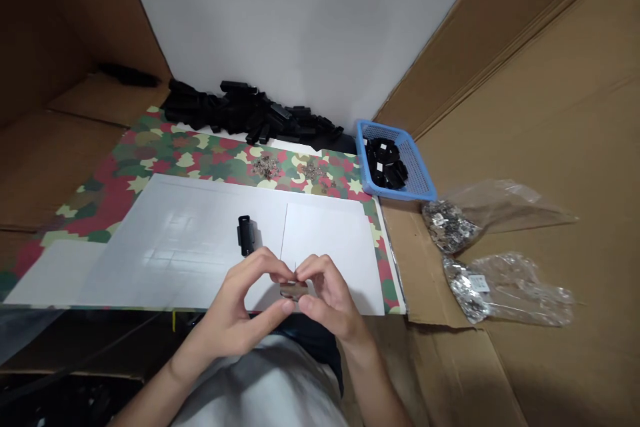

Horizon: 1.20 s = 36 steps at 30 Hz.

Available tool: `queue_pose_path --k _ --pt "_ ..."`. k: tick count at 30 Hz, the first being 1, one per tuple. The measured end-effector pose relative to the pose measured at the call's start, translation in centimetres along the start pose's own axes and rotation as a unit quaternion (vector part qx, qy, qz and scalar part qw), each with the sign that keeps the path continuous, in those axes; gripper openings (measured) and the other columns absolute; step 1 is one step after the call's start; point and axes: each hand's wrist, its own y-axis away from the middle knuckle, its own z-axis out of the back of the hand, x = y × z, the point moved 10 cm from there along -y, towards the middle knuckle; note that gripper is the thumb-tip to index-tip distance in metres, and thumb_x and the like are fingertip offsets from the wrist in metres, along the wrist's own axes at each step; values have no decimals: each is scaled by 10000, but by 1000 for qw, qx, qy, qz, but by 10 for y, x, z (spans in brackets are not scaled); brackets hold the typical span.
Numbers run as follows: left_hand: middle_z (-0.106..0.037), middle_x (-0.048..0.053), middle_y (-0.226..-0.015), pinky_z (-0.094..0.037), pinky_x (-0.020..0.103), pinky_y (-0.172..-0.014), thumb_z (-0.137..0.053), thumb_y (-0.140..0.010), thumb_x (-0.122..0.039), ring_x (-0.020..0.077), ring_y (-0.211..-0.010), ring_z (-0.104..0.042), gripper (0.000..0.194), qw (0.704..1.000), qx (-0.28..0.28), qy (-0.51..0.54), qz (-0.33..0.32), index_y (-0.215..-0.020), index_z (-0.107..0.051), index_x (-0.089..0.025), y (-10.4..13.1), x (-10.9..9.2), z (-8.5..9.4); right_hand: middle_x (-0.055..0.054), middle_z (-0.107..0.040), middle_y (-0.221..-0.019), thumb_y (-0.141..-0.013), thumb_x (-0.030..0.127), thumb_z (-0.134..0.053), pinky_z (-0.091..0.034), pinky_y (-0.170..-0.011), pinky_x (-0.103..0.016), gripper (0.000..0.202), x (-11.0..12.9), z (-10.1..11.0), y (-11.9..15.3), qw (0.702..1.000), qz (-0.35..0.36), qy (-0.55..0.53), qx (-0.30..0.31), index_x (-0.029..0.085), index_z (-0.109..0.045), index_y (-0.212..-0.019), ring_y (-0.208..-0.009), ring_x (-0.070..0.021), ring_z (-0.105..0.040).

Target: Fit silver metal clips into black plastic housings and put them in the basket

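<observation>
Between the thumbs and fingertips of both hands is a small shiny metal piece (293, 289), held above the front edge of the table. My left hand (250, 300) pinches its left side, and my right hand (327, 297) grips the right side. The fingertips cover part of the piece, so its full shape is hidden. Just beyond my left hand, a black plastic housing (245, 235) stands by itself on the white sheet (200, 227).
A heap of black plastic parts (250, 110) lies against the back wall. Small metal bits (265, 167) sit in piles on the camouflage-patterned cloth (195, 147). At right are a blue basket (423, 170) with black parts and two clear bags (450, 225) of metal pieces on cardboard.
</observation>
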Motion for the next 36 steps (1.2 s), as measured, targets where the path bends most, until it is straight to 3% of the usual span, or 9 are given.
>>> queue_pose_path --k 4,11,17,21,27,31,36 --pt "-645 9 -831 -433 274 -703 -608 -855 -123 145 -753 -539 185 1000 -11 8 8 -1006 -586 -228 -1 4 -1 -30 -544 -926 -872 402 -593 -429 -789 -338 196 -6 -2 1 1000 -2 10 11 254 -533 -986 -881 -195 -535" --pt "-578 19 -846 -438 286 -732 -603 -851 -217 164 -796 -537 199 999 -2 -1 40 -1048 -579 -213 -1 10 -4 -17 -524 -882 -864 442 -607 -416 -747 -313 218 -13 7 4 999 -26 -27 -21 252 -549 -953 -830 -183 -531" --pt "-601 18 -766 -423 276 -689 -581 -868 -208 148 -722 -524 38 998 14 -11 59 -882 -601 -180 -2 12 -12 -21 -514 -925 -898 440 -562 -393 -801 -328 213 -21 3 14 999 -44 8 16 256 -530 -1001 -882 -191 -514" --pt "-606 11 -769 -423 260 -685 -594 -871 -238 138 -721 -528 59 997 16 19 76 -874 -596 -179 0 16 -15 -7 -493 -901 -872 446 -596 -386 -780 -316 230 -25 2 16 999 -42 -23 12 262 -521 -990 -858 -183 -500" --pt "-604 -1 -831 -442 252 -716 -617 -849 -232 141 -764 -550 181 998 -1 1 64 -1023 -576 -209 3 13 -9 -15 -500 -890 -853 480 -601 -399 -759 -315 261 -29 5 16 999 -40 -15 -20 255 -544 -973 -837 -187 -507" --pt "-586 -10 -749 -434 248 -671 -591 -855 -199 135 -699 -536 34 998 5 -26 63 -879 -568 -195 3 7 -7 -25 -511 -909 -869 479 -571 -410 -772 -332 264 -26 2 16 999 -30 -1 -14 255 -530 -1001 -860 -199 -518" --pt "-565 -8 -769 -430 242 -665 -574 -857 -179 134 -711 -528 42 997 14 -59 52 -886 -550 -196 3 -1 -7 -30 -528 -919 -867 405 -589 -413 -755 -334 204 -11 5 15 997 19 46 -54 267 -525 -1004 -849 -201 -512"
